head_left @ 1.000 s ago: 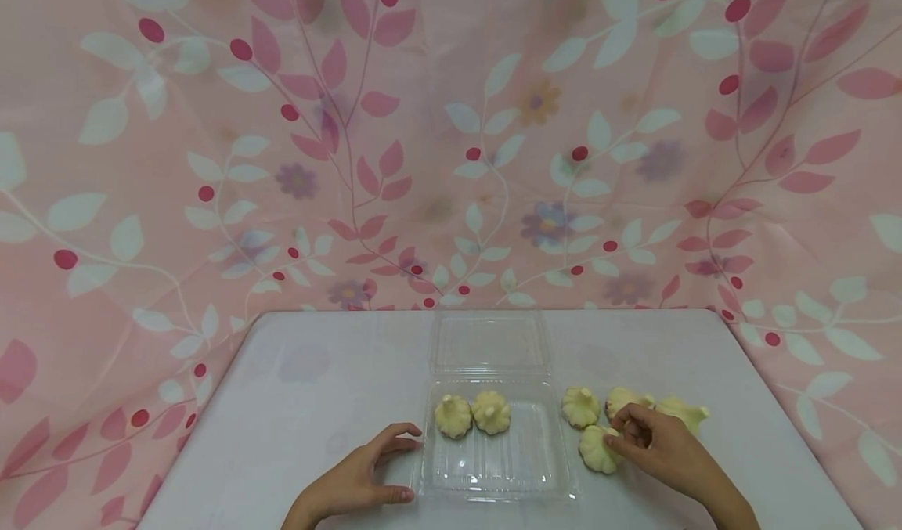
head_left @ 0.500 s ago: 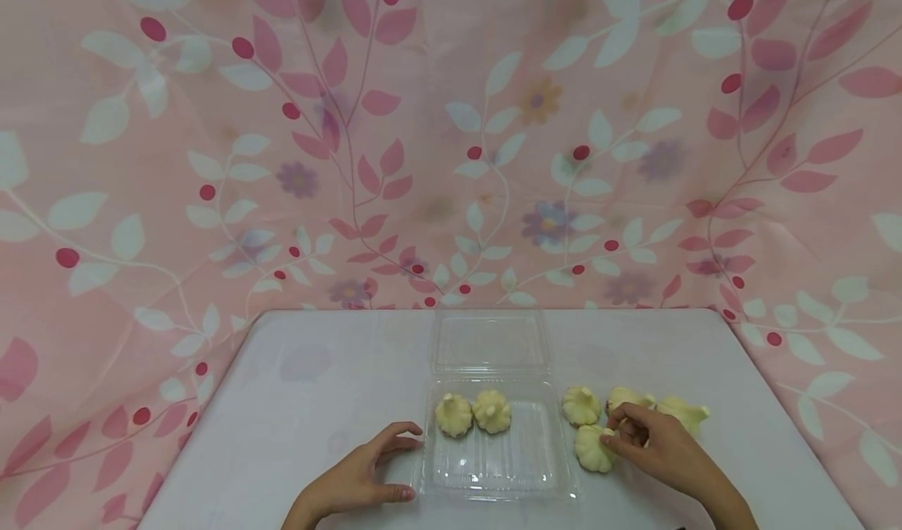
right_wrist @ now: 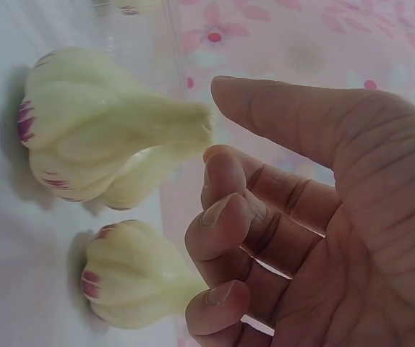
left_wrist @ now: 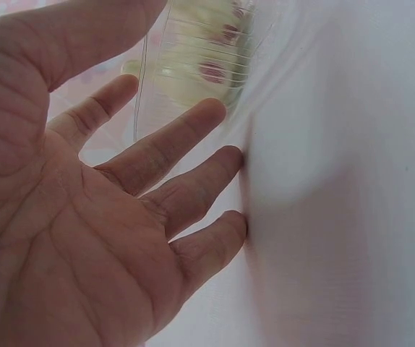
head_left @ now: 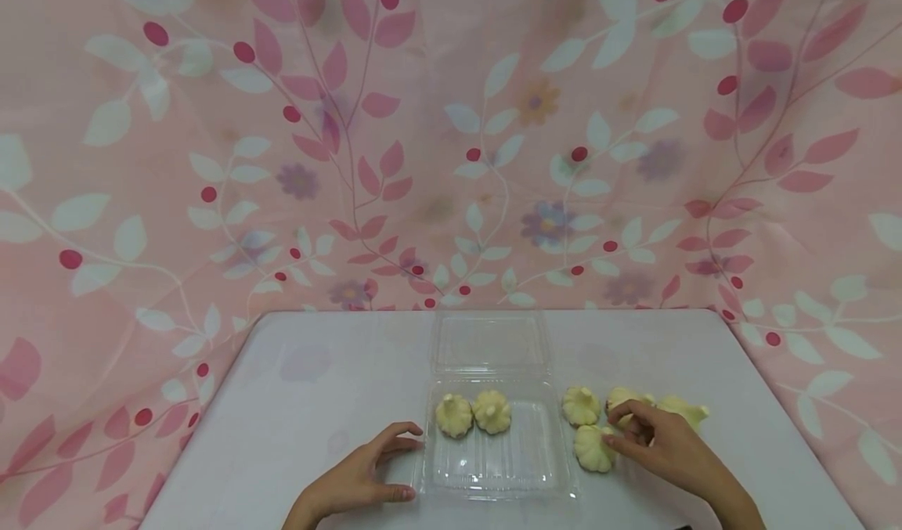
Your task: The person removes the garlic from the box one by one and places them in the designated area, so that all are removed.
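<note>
A clear plastic clamshell container (head_left: 496,467) lies with its lid folded back, two garlic bulbs (head_left: 453,416) side by side at its back left. Left of it, my left hand (head_left: 359,471) stands with fingers spread and holds nothing; the left wrist view shows its fingertips by the container's clear wall (left_wrist: 193,50). My right hand (head_left: 662,444) is right of the container, over a group of garlic bulbs. In the right wrist view, the thumb and index fingertips lie apart around the stem tip of the nearest garlic bulb (right_wrist: 84,123), not visibly pinching it. The other fingers curl loosely.
More garlic bulbs (head_left: 581,406) sit behind and beside the right hand, partly hidden by it. The white table (head_left: 338,373) runs back to a floral pink curtain (head_left: 437,162). A small dark object (head_left: 683,528) shows at the bottom edge.
The garlic bulb by my right hand has shifted slightly left, then stayed put. My right thumb and fingers have parted a little from its stem. The left hand stays still.
</note>
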### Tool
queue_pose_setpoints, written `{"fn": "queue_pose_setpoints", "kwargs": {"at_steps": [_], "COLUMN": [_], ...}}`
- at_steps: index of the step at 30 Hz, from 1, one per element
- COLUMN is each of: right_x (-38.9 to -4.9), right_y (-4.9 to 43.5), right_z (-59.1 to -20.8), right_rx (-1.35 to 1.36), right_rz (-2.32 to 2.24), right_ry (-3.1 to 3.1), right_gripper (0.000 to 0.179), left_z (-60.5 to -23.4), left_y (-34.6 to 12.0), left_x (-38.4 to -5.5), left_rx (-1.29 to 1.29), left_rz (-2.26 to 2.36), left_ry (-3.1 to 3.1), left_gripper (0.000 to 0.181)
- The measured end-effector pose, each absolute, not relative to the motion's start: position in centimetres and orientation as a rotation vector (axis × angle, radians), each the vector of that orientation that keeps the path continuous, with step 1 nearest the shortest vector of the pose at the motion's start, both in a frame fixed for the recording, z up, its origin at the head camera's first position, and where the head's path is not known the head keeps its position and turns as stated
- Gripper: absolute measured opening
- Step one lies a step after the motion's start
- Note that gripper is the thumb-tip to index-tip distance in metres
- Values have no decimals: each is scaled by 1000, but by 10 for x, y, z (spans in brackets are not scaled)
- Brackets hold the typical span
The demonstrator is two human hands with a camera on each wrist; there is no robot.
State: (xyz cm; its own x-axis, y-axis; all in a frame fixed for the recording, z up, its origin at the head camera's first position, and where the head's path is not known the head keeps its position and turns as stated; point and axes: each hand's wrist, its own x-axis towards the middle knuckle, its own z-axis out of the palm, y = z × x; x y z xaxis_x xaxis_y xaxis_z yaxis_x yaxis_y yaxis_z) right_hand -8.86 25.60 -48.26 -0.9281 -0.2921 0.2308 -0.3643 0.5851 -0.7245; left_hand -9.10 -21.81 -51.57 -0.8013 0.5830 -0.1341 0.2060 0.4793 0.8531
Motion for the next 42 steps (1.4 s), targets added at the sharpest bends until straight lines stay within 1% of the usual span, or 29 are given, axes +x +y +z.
{"fn": "queue_pose_setpoints", "kwargs": {"at_steps": [6, 16, 24, 30, 37, 42], "right_x": [-91, -96, -101, -105, -110, -114], "right_y": [254, 243, 230, 220, 210, 203], "right_z": [-477, -467, -467, -467, -467, -466], "right_rx": [579, 516, 587, 569, 671, 658], "right_rz": [1245, 1242, 1280, 1299, 1303, 1281], "right_ry": [-2697, -2760, -2710, -2760, -2732, -2780], "right_gripper": [23, 21, 23, 24, 23, 24], "left_z": [-516, -514, -513, -513, -512, -511], "left_y": [-218, -217, -218, -218, -218, -218], "left_x": [-91, -91, -90, -90, -90, -89], "left_rx": [650, 647, 648, 662, 667, 675], "left_rz": [1261, 1253, 1262, 1274, 1274, 1280], "left_ry": [2314, 2325, 2313, 2309, 2305, 2299], "left_gripper": [77, 76, 75, 75, 74, 75]}}
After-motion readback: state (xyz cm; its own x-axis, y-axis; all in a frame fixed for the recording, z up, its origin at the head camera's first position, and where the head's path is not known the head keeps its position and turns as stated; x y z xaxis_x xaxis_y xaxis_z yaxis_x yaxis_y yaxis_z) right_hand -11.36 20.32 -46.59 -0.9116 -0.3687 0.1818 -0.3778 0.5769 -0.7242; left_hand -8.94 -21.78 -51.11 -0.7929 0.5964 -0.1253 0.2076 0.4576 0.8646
